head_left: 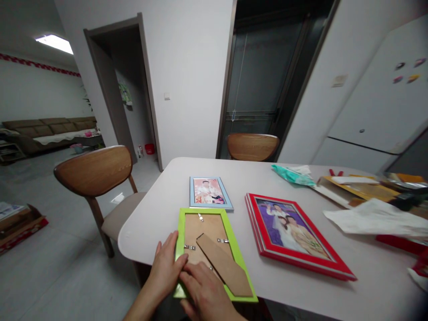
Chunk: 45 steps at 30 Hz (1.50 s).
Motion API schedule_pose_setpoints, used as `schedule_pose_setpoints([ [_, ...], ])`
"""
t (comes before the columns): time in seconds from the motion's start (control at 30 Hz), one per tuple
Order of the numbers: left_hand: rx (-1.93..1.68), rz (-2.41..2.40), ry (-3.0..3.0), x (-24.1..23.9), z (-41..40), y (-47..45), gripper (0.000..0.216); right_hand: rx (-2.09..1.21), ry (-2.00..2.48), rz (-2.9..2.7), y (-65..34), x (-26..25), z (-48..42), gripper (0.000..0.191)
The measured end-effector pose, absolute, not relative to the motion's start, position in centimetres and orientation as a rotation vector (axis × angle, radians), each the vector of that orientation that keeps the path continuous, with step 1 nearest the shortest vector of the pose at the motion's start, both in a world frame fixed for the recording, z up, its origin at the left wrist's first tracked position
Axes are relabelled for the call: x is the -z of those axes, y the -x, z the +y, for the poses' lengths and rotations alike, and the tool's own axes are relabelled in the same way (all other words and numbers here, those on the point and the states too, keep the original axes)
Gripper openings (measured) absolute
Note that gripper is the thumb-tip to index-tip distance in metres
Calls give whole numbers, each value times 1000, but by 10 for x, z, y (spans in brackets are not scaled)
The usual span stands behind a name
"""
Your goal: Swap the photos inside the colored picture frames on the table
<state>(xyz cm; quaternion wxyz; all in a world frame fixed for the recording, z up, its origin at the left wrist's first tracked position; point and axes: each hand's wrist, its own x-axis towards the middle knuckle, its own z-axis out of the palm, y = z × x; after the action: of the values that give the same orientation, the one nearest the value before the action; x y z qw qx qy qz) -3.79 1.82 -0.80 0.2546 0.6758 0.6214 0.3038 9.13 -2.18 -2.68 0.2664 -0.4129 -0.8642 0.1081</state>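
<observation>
A green picture frame (pixel 181 232) lies face down at the near edge of the table, its brown backing board and stand leg (pixel 225 265) facing up. Small metal clips (pixel 223 240) sit around the backing. My left hand (pixel 164 266) grips the frame's left side, its thumb on the backing. With bent fingers, my right hand (pixel 209 287) holds the lower left part, close to the bottom clip; it partly hides that clip and corner. Just beyond stands a light blue framed photo (pixel 209 191), lying face up. To the right lies a larger red framed photo (pixel 294 229).
On the white table's (pixel 150 214) right side are a teal and white packet (pixel 294 175), a yellow padded envelope (pixel 361 189) and a white sheet (pixel 377 218). Wooden chairs stand at the left (pixel 96 171) and far side (pixel 253 147).
</observation>
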Motion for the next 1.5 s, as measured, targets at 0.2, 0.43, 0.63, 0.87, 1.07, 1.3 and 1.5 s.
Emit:
schedule_pose_setpoints([
  [0.2, -706, 1724, -1953, 14, 21, 37, 55, -398, 1228, -2158, -135, -8, 6, 29],
  [0.43, -656, 1700, -2050, 13, 20, 33, 56, -289, 1710, -2052, -188, 3, 46, 27],
  [0.63, -637, 1727, -2096, 13, 21, 32, 52, -236, 1688, -2050, -181, 10, 53, 25],
  [0.87, -680, 1719, -2078, 16, 20, 32, 52, -159, 1706, -2113, -178, 3, 55, 25],
  [1.07, -760, 1708, -2060, 22, 19, 32, 51, -35, 1618, -2145, -163, 0, 61, 28],
  [1.3, -713, 1737, -2078, 20, 19, 32, 49, -55, 1681, -2182, -131, 6, 101, 26],
  [1.5, -675, 1752, -2098, 17, 20, 30, 49, -63, 1700, -2199, -129, 10, 104, 26],
])
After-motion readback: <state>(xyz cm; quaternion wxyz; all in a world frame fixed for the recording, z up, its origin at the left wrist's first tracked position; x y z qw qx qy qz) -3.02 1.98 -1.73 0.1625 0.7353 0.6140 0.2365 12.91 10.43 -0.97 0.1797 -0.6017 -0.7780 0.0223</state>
